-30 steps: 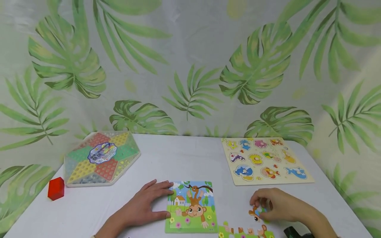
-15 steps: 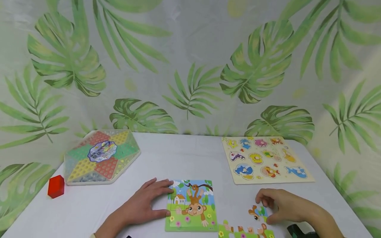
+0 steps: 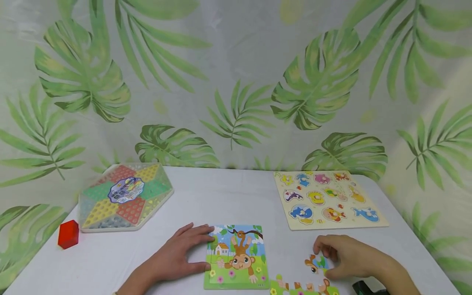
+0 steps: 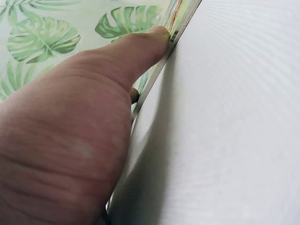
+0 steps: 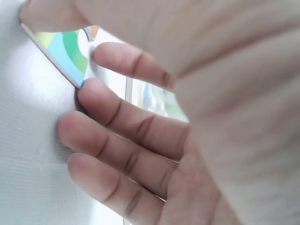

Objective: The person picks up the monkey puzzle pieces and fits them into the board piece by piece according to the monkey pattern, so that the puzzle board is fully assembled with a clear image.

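Observation:
A square monkey picture puzzle (image 3: 239,254) lies near the middle front of the table. My left hand (image 3: 177,254) rests at its left side, with fingers spread and the fingertips and thumb touching its edge; in the left wrist view the thumb (image 4: 145,44) presses that edge. To the right, my right hand (image 3: 350,256) bends round a puzzle piece (image 3: 320,261) showing part of a monkey and green leaves. In the right wrist view the thumb and a fingertip touch the piece's (image 5: 63,51) edge. Just below lies a joined row of puzzle pieces (image 3: 289,289), cut by the frame's bottom.
A wooden sea-animal knob puzzle (image 3: 324,200) lies at the back right. At the back left is a hexagonal marble game board (image 3: 127,196), with a red block (image 3: 69,234) beside it. A dark object (image 3: 363,288) sits below my right wrist. A leaf-patterned cloth (image 3: 236,82) hangs behind the table.
My right hand's thumb and fingers spread wider half a second ago and now sit closer round the piece, which has shifted slightly left. My left hand stays put.

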Demonstrator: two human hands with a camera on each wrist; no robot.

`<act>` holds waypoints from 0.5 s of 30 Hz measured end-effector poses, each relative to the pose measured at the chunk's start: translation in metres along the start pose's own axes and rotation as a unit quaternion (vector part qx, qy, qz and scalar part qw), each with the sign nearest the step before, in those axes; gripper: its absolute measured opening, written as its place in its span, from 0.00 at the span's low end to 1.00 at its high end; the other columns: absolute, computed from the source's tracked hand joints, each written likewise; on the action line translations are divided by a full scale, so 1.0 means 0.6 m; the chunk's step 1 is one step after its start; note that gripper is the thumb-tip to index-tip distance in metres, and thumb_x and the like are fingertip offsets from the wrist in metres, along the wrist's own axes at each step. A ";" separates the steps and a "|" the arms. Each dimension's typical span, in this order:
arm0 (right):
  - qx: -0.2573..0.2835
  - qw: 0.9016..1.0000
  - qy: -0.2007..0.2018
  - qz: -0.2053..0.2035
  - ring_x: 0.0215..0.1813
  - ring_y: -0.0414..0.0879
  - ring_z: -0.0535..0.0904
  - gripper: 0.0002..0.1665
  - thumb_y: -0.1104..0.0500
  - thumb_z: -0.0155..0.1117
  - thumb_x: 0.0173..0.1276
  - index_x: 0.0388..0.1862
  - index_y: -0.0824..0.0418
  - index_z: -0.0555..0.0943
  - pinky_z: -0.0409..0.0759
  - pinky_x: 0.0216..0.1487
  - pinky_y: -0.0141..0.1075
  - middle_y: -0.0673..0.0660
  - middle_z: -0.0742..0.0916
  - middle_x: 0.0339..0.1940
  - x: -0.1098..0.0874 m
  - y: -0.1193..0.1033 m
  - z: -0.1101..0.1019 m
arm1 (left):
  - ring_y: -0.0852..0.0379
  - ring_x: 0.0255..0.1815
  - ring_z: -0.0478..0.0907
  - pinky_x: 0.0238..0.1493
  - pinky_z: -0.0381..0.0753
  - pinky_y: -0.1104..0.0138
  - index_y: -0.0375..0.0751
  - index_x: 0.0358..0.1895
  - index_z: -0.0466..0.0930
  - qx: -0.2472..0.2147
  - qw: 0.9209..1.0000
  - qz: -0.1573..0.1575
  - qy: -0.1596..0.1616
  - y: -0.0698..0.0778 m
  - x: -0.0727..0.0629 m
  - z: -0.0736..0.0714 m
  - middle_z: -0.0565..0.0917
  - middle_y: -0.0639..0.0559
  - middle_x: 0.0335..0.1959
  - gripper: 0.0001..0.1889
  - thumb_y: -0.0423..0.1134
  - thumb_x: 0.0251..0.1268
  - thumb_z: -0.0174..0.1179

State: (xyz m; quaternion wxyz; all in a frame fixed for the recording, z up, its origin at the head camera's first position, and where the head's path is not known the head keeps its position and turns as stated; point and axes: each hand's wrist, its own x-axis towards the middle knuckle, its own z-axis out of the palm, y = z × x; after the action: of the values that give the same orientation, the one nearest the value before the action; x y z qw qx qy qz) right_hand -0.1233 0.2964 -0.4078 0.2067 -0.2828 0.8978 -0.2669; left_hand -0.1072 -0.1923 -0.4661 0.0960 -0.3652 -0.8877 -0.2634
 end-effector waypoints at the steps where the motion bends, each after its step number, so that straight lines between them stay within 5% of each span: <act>1: -0.006 1.000 0.001 0.001 0.30 0.31 0.72 0.24 0.50 0.82 0.53 0.45 0.45 0.79 0.72 0.28 0.28 0.42 0.79 0.31 0.001 -0.002 0.000 | 0.50 0.74 0.72 0.77 0.55 0.56 0.55 0.64 0.80 0.001 1.000 0.001 0.001 0.000 0.000 0.000 0.76 0.56 0.72 0.29 0.64 0.63 0.68; 15: -0.056 0.998 0.023 -0.011 0.26 0.29 0.71 0.23 0.52 0.80 0.53 0.46 0.41 0.80 0.72 0.26 0.26 0.38 0.79 0.31 0.010 -0.013 0.007 | 0.49 0.73 0.73 0.74 0.59 0.51 0.55 0.63 0.80 -0.003 1.000 0.007 0.005 0.001 0.001 -0.002 0.77 0.55 0.71 0.28 0.63 0.64 0.68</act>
State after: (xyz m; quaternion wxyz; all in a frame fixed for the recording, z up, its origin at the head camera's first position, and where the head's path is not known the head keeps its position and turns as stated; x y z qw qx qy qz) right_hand -0.1224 0.2859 -0.4077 0.1673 -0.2974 0.9128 -0.2244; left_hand -0.1070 -0.1924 -0.4644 0.1009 -0.3706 -0.8838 -0.2671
